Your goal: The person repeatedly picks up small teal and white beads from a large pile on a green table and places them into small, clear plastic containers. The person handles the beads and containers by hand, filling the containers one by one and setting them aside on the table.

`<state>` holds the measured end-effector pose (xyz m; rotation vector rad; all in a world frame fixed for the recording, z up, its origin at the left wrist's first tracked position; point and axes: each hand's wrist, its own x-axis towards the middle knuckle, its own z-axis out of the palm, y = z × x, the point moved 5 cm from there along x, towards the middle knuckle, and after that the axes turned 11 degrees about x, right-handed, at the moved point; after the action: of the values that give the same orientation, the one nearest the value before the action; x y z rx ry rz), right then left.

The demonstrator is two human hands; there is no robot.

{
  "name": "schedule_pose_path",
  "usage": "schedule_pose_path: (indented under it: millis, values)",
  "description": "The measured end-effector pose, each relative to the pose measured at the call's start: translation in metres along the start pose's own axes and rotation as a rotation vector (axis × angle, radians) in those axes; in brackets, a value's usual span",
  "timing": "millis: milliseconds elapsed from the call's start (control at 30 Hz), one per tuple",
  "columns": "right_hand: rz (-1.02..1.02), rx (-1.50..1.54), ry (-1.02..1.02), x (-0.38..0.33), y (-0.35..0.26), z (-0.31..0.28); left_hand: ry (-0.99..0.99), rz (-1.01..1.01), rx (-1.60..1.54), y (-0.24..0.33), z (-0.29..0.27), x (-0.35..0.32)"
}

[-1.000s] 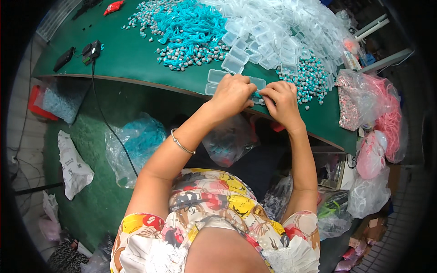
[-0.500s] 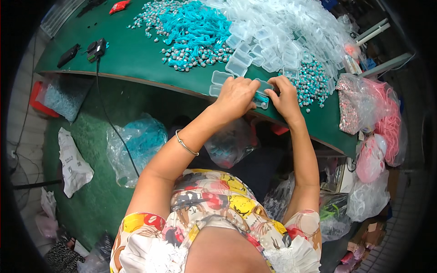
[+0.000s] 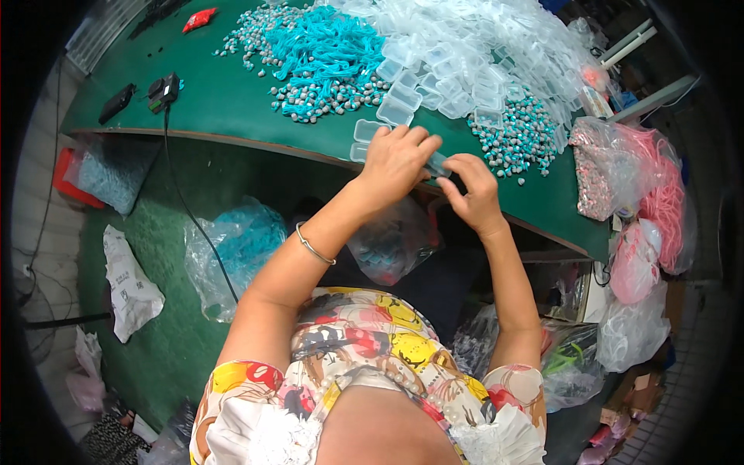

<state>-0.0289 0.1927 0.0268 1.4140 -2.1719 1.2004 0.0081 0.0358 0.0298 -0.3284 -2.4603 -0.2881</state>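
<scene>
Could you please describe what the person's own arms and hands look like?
The left hand and right hand are ungloved. A thin, silver-coloured, metallic-looking bangle circles the left forearm; the right forearm shows none. The short left sleeve and right sleeve are pale fabric with multicoloured prints, including red.

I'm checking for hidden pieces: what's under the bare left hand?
Beside the bare left hand, clear rectangular plastic trays show on its left and a clear plastic piece on its right; anything directly underneath is covered.

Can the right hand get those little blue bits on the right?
Probably yes: the right hand is close to the blue bits, with only green tabletop seen between, though it seems busy with a clear box.
</scene>
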Motion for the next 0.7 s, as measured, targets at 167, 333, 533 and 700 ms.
schedule_pose_path:
  millis: [167,333,533,700]
  values:
    - [0.083,0.002,0.074,-0.006,0.011,0.008,-0.091,0.195,-0.008,-0.006,0.018,0.004]
    - [0.202,0.206,0.053,0.000,0.000,0.000,-0.037,0.225,-0.222,-0.006,0.002,-0.002]
    - [0.256,0.389,-0.062,0.015,-0.017,0.003,0.017,0.117,-0.324,-0.008,-0.030,-0.014]
    - [0.283,0.390,-0.103,0.041,-0.004,0.020,0.045,0.020,-0.324,0.014,-0.024,-0.060]
